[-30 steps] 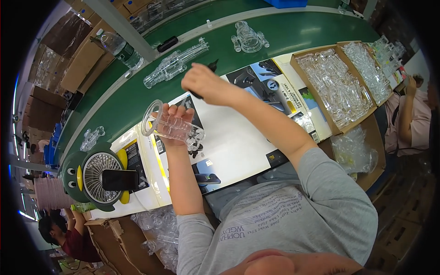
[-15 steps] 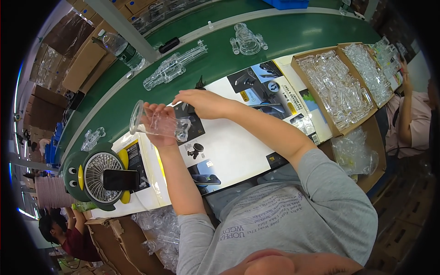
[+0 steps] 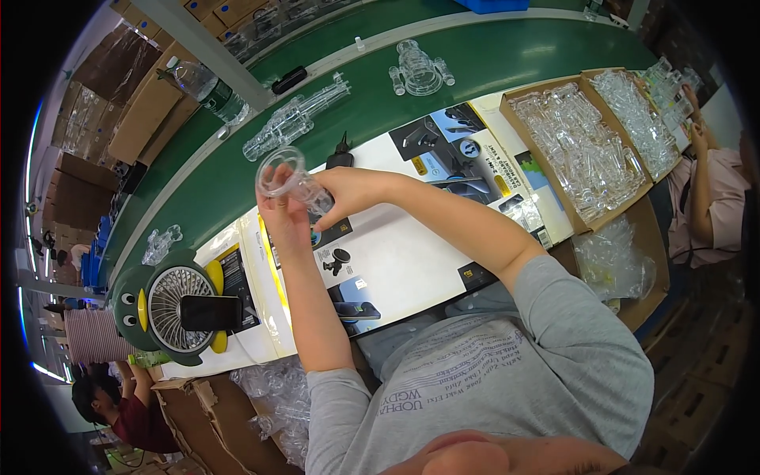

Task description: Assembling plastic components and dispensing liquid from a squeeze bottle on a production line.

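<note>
A clear, hollow part with a wide round rim [image 3: 305,187] is between my two hands above the white printed board [image 3: 404,253]. My left hand [image 3: 286,226] has its fingers wrapped round the part from behind, near the rim, and they show through the clear wall. Around the narrower end, my right hand [image 3: 348,192] closes with its thumb toward me; some of its fingers are hidden. Just beyond the right hand lies a small black plug-like object [image 3: 340,157]. Farther off, a long clear assembly [image 3: 293,123] lies on the green surface.
Another clear assembly [image 3: 416,71] stands farther back. Boxes of clear tubes [image 3: 566,146] line the right, near a co-worker's hand [image 3: 697,138]. A penguin-shaped fan [image 3: 162,305] with a phone [image 3: 210,313] stands left. A water bottle [image 3: 210,91] is by the post; bagged clear parts [image 3: 273,404] sit below.
The clear part has tilted, its round rim turning upward and toward the right. My right hand has come down and closed on its narrower end; my left hand has shifted slightly right.
</note>
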